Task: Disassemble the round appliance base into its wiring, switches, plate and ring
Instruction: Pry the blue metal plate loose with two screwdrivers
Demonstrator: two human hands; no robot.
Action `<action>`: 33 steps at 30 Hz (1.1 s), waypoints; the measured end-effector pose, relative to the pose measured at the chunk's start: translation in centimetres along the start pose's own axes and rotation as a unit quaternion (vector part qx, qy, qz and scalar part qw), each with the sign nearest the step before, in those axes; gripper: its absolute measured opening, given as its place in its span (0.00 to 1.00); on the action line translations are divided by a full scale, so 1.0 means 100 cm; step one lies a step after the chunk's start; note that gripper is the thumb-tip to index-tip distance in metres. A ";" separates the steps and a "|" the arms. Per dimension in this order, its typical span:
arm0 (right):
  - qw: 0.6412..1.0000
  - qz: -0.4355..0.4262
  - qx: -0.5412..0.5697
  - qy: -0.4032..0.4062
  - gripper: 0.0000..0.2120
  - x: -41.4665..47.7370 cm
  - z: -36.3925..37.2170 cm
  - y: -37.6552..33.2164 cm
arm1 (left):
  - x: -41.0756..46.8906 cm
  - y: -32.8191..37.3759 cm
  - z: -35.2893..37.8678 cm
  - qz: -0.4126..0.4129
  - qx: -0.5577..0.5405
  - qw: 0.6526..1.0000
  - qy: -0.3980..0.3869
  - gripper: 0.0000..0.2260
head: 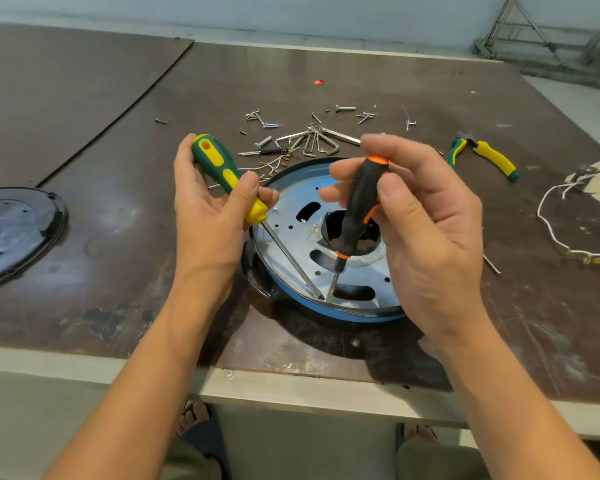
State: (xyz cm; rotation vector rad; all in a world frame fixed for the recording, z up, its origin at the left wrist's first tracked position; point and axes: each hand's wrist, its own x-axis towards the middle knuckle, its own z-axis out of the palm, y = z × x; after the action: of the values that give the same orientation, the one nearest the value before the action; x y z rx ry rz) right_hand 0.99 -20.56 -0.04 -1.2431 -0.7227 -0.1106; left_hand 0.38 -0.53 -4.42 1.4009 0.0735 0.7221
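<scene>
the round appliance base (326,244) sits at frame centre on the brown surface (125,216), near its front edge, metal plate (291,216) facing up inside a blue ring (333,315). left hand (208,216), palm turned inward, grip closed around a green and yellow screwdriver (227,176); shaft slants down-right to the plate's near rim. right hand (420,216), fingers curled, thumb forward, grip closed on a black and orange screwdriver (359,206) held nearly upright; its tip meets the plate just beside the other tip. both forearms enter from the lower frame. loose screws (267,126) and hex keys (312,140) lie behind the base. pliers (482,155) at right, white wires (555,233) far right, a black cover (14,230) at left edge.
</scene>
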 end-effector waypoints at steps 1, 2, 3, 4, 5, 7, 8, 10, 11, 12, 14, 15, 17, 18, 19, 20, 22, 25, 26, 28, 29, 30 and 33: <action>1.000 -0.003 -0.001 -0.005 0.11 0.001 0.002 -0.001 | 0.000 0.000 0.000 0.000 -0.001 1.000 0.001 0.30; 1.000 -0.012 -0.009 -0.008 0.10 0.001 0.004 -0.002 | -0.001 0.001 0.000 -0.001 -0.003 1.000 0.001 0.31; 0.999 -0.024 -0.021 -0.005 0.12 0.002 0.006 -0.004 | -0.001 0.001 0.000 -0.001 -0.005 1.000 0.001 0.31; 0.999 -0.031 -0.028 0.000 0.14 0.003 0.006 -0.004 | -0.002 0.002 0.001 -0.001 -0.006 1.000 0.002 0.31; 0.999 -0.029 -0.029 0.009 0.15 0.003 0.006 -0.004 | -0.002 0.003 0.001 -0.001 -0.007 1.000 0.003 0.31; 0.999 -0.011 -0.019 0.024 0.15 0.004 0.002 -0.001 | -0.002 0.003 0.002 -0.001 -0.006 1.000 0.004 0.31; 1.000 -0.002 -0.015 0.024 0.14 0.004 0.000 0.001 | -0.002 0.004 0.003 -0.002 -0.005 1.000 0.005 0.31; 1.000 0.014 -0.004 0.012 0.14 0.002 -0.002 0.003 | -0.002 0.005 0.003 0.000 -0.001 1.000 0.006 0.30; 1.000 0.019 0.002 0.006 0.13 0.002 -0.002 0.004 | -0.002 0.005 0.003 0.001 0.000 1.000 0.007 0.30; 1.000 0.020 0.003 0.002 0.11 0.003 0.000 0.003 | -0.003 0.006 0.003 0.002 0.001 1.000 0.008 0.30; 1.000 0.014 -0.006 0.011 0.12 0.005 0.003 0.000 | -0.003 0.006 0.003 0.002 0.001 1.000 0.007 0.30; 1.000 0.007 -0.013 0.017 0.13 0.006 0.003 -0.001 | -0.004 0.005 0.002 0.002 0.000 1.000 0.006 0.31; 1.000 0.003 -0.020 0.020 0.13 0.006 0.001 0.000 | -0.003 0.005 0.002 0.003 -0.001 1.000 0.003 0.31; 1.000 0.010 -0.016 0.017 0.13 0.006 -0.001 0.001 | -0.003 0.005 0.002 0.003 -0.001 1.000 0.002 0.31; 1.000 0.020 -0.008 0.011 0.12 0.005 -0.003 0.002 | -0.003 0.004 0.002 0.003 -0.002 1.000 0.001 0.31; 1.000 0.030 0.002 0.007 0.12 0.004 -0.004 0.003 | -0.002 0.004 0.002 0.004 -0.004 1.000 0.000 0.31; 0.999 0.039 0.020 0.004 0.12 0.002 -0.003 0.003 | -0.002 0.003 0.002 0.004 -0.005 1.000 -0.001 0.30; 1.000 0.012 -0.005 0.006 0.12 0.003 0.002 -0.001 | -0.003 0.007 0.003 0.003 -0.006 1.000 0.000 0.30; 1.000 0.005 -0.020 0.006 0.12 0.003 0.002 -0.001 | -0.003 0.008 0.004 0.002 -0.007 1.000 0.001 0.30; 1.000 0.009 -0.024 0.004 0.12 0.003 0.000 0.001 | -0.004 0.009 0.005 0.002 -0.010 1.000 0.004 0.30; 1.000 0.016 -0.015 -0.001 0.11 0.002 -0.002 0.002 | -0.004 0.008 0.005 0.003 -0.010 1.000 0.005 0.30; 1.000 0.023 -0.005 -0.005 0.12 0.001 -0.002 0.002 | -0.004 0.008 0.006 0.004 -0.007 1.000 0.005 0.30; 0.999 0.032 0.006 -0.015 0.13 0.002 0.000 0.000 | -0.003 0.007 0.004 0.004 -0.004 1.000 0.000 0.31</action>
State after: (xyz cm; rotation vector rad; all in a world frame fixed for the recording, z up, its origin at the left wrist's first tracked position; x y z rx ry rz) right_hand 1.15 -20.47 0.04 -1.2578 -0.7073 -0.0351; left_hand 0.00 -1.04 -3.78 1.3949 0.0651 0.7284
